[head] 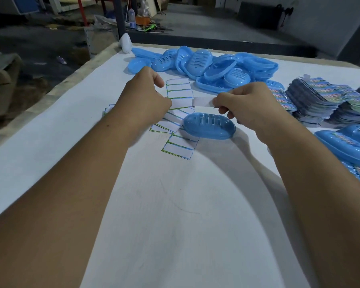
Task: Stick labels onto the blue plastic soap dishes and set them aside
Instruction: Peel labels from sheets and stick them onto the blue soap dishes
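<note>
A blue soap dish lies upside down on the white table, just below my hands. My left hand pinches a white backing sheet with empty green-edged frames. My right hand pinches a label, seen from its white back, level with the sheet's lower part and just to its right. Both hands hover above the table beyond the dish.
A heap of blue soap dishes lies at the far side. Stacks of printed label sheets sit at the right, with labelled dishes nearer the right edge. Used backing sheets lie under the hands. A white object stands at the far corner.
</note>
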`<state>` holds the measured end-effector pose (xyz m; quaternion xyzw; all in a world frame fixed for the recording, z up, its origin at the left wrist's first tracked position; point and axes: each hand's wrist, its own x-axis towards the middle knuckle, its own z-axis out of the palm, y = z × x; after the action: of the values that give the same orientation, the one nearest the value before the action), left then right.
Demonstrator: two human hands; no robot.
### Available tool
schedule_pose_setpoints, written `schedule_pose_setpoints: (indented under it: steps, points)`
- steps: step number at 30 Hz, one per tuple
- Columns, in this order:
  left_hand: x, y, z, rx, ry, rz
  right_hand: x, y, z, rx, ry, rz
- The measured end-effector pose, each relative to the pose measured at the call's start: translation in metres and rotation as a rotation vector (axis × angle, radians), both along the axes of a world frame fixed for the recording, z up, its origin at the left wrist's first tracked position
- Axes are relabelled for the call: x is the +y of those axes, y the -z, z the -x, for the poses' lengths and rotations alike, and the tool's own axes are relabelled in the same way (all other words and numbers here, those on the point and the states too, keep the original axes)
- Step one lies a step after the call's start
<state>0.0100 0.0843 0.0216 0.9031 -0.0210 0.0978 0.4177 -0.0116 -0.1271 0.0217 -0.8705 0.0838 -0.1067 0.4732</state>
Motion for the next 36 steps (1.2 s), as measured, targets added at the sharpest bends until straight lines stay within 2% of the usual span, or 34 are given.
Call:
schedule_pose_setpoints:
  steps: [14, 21, 23, 26, 28, 32, 36]
  points:
    - [0.012, 0.0, -0.005, 0.128, -0.034, -0.344, 0.004, -0.004, 0.005, 0.011, -0.033, -0.036]
    - [0.018, -0.002, 0.002, 0.121, -0.105, -0.708, 0.006, -0.003, 0.004, 0.001, -0.039, -0.025]
    - [0.016, -0.002, 0.003, 0.083, -0.111, -0.605, 0.007, -0.002, 0.004, -0.003, -0.04, -0.019]
    - [0.002, -0.004, 0.005, 0.019, -0.038, -0.208, 0.008, -0.002, 0.004, -0.014, -0.043, -0.009]
    - [-0.008, -0.005, 0.008, 0.014, 0.048, -0.046, 0.01, -0.002, 0.004, -0.023, -0.046, -0.008]
    - [-0.018, -0.005, 0.012, 0.068, 0.169, 0.114, 0.013, -0.003, 0.005, -0.028, -0.054, -0.001]
    - [-0.021, -0.003, 0.013, 0.096, 0.198, 0.164, 0.014, -0.004, 0.006, -0.04, -0.078, 0.003]
